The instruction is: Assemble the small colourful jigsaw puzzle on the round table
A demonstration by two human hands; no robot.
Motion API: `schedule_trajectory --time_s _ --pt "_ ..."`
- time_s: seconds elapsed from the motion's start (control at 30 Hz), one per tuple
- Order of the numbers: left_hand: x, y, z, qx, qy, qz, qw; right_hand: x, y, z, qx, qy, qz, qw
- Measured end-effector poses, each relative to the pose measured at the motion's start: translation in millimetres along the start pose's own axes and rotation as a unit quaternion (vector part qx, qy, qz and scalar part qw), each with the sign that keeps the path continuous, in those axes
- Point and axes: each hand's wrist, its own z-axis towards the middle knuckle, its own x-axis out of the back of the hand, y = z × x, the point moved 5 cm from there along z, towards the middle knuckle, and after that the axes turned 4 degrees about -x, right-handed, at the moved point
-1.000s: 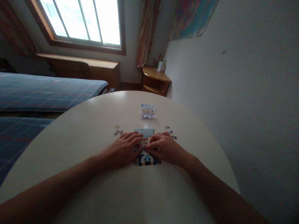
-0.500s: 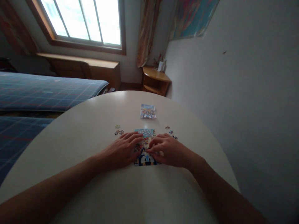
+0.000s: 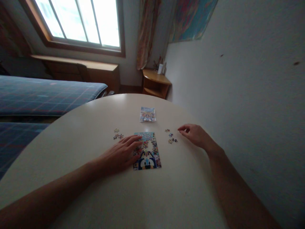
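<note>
A jigsaw puzzle (image 3: 147, 162) with a blue cartoon dog face lies flat on the white round table (image 3: 166, 197). A pale gap shows in its upper right part. My left hand (image 3: 126, 149) rests flat over the puzzle's left side, fingers stretched out and covering part of it. To the right, my right hand (image 3: 193, 133) hovers with thumb and fingertips drawn together; anything between them is too small to make out. Just left of those fingertips lie several loose puzzle pieces (image 3: 171, 135). More loose pieces (image 3: 118, 136) lie beyond my left hand.
A small printed packet or sheet (image 3: 147, 114) with the dog picture lies farther back on the table. Beyond the table's left edge is a bed with a plaid mattress (image 3: 52, 95). A wooden corner shelf (image 3: 156, 78) stands behind, and a white wall (image 3: 238, 95) rises on the right.
My right hand has left the puzzle and moved right, past the loose pieces there. More of the puzzle's right side now shows. My left hand stays on the puzzle. The view has shifted slightly.
</note>
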Motion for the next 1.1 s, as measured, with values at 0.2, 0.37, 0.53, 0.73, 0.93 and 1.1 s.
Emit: schedule_trajectory --time_s 0.2,0.37,0.53,0.73,0.93,1.1 --pt "5.2 -8 0 0.024 0.04 0.024 0.999 -15 2 -3 0.012 -0.103 0.047 0.994" --pt "15.9 -32 -7 0.113 0.082 0.074 0.987 -18 -4 -7 0.008 -0.149 0.065 0.987" --pt "20.8 -45 -11 0.16 0.096 0.088 0.978 -21 -9 -8 0.015 -0.157 0.06 0.986" --pt "17.7 -39 -9 0.151 0.093 0.079 0.981 -20 -19 -13 0.034 -0.138 0.07 0.987" --pt "15.0 -36 -7 0.14 0.082 0.069 0.984 -18 -28 -18 0.07 -0.132 0.099 0.984" --pt "15.4 -27 -3 0.101 0.082 0.058 0.99 -18 -52 -23 0.131 -0.109 0.175 0.97"
